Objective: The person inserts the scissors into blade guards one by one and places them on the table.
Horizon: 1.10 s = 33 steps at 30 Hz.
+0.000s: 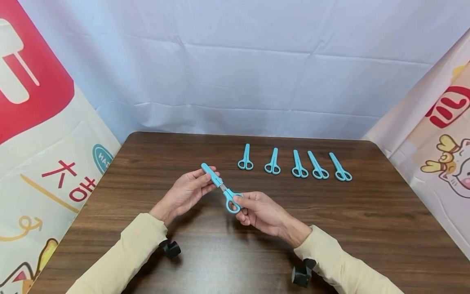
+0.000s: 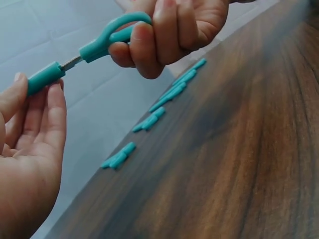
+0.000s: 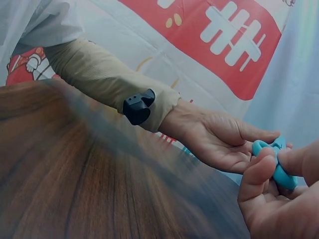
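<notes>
Above the table, both hands hold one pair of turquoise scissors [image 1: 230, 199] with its matching blade cover [image 1: 211, 174]. My left hand [image 1: 189, 190] pinches the cover between thumb and fingers. With thumb and curled fingers, my right hand [image 1: 262, 212] grips the scissors by the handle loops. A short stretch of metal blade [image 2: 71, 63] shows between cover and handles in the left wrist view; the rest of the blade is hidden inside the cover. In the right wrist view, the handles [image 3: 284, 177] show between the right thumb and fingers.
Several more covered turquoise scissors [image 1: 272, 161] lie in a row toward the back of the dark wooden table [image 1: 165, 151], handles facing me. A pale cloth [image 1: 238, 81] hangs behind the table, with printed banners [image 1: 40, 171] at the sides.
</notes>
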Available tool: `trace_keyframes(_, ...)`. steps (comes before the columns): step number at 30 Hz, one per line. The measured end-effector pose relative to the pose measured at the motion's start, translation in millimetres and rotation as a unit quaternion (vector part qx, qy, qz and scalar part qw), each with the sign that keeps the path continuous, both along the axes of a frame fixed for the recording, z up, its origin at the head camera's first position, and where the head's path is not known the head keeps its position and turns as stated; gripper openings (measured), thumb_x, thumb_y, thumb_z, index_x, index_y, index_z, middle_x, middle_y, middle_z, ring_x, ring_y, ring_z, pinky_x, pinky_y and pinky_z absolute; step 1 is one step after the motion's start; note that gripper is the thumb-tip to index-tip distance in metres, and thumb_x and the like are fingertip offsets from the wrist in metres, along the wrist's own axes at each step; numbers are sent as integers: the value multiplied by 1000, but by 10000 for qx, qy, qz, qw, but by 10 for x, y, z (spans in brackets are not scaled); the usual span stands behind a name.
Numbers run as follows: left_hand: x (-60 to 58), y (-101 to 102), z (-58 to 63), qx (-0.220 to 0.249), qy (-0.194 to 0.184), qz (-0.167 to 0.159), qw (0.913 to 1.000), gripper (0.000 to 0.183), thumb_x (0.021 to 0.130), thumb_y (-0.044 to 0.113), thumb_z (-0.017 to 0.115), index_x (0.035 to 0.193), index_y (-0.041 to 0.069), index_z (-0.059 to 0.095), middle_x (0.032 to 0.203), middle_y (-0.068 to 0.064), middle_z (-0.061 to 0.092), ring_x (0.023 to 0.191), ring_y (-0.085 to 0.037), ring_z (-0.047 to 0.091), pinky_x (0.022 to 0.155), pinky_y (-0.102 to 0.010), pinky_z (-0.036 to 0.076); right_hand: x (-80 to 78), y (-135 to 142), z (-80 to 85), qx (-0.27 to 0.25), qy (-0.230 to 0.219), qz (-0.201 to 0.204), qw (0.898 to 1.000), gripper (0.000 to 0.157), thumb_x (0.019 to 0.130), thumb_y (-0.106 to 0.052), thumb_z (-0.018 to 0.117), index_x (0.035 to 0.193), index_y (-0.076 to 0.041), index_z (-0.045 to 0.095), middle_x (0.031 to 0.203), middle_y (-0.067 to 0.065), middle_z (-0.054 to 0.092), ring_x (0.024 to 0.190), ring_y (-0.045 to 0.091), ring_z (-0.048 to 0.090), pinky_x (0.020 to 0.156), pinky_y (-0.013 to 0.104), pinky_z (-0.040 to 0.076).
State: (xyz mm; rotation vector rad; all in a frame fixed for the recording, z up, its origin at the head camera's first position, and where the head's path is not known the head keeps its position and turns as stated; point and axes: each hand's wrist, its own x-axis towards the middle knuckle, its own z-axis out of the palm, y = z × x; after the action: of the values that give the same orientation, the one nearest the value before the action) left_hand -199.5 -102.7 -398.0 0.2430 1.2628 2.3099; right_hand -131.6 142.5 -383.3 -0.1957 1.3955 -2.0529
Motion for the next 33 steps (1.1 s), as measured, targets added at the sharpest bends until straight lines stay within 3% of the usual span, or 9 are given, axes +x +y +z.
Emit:
trace_keyframes(8, 14, 27, -47, -89, 241, 11, 9997, 41, 107, 2, 54, 140, -20, 44, 124, -12, 64, 121, -23, 63, 106, -36, 50, 14, -11, -10, 6, 36, -42, 10000, 22, 111, -20, 51, 101, -3, 63, 79, 0, 60, 61, 7, 51, 55, 20, 42)
trace_keyframes(11, 27, 38, -72, -85, 287, -5, 9996, 31, 107, 1, 55, 133, -16, 55, 127, -14, 61, 121, -23, 63, 106, -36, 51, 19, -16, -5, 105, 64, -109, 9999, 22, 111, -19, 52, 99, -4, 63, 77, 0, 59, 59, 6, 50, 54, 19, 41)
trace_keyframes(14, 40, 53, -97, 0, 252, 9, 9997, 20, 106, 1, 55, 119, -4, 69, 128, -13, 61, 122, -23, 63, 107, -36, 50, 17, -19, -4, 168, 77, -136, 9997, 23, 111, -19, 52, 98, -4, 63, 76, 0, 59, 59, 6, 49, 54, 19, 41)
trace_keyframes(18, 48, 75, -119, 23, 277, 6, 9996, 20, 107, 1, 55, 113, 4, 73, 123, -11, 64, 121, -23, 64, 107, -37, 50, 7, -17, 4, 241, 155, -129, 9995, 23, 110, -19, 53, 97, -3, 63, 74, 0, 57, 59, 6, 48, 53, 18, 40)
trace_keyframes(25, 42, 120, -102, -69, 309, -73, 9995, 20, 106, 2, 56, 120, -4, 68, 125, -14, 63, 119, -22, 65, 105, -36, 51, -12, -7, 32, 389, 279, -140, 9988, 26, 110, -22, 54, 97, 0, 62, 71, 0, 55, 58, 7, 47, 54, 20, 39)
trace_keyframes(33, 36, 160, 2, -258, 469, 25, 9986, 24, 107, 5, 56, 126, -8, 64, 126, -12, 64, 126, -26, 61, 105, -36, 52, -31, -2, 73, 272, 174, -342, 9989, 23, 110, -22, 54, 107, 0, 60, 83, 2, 61, 62, 8, 52, 56, 20, 43)
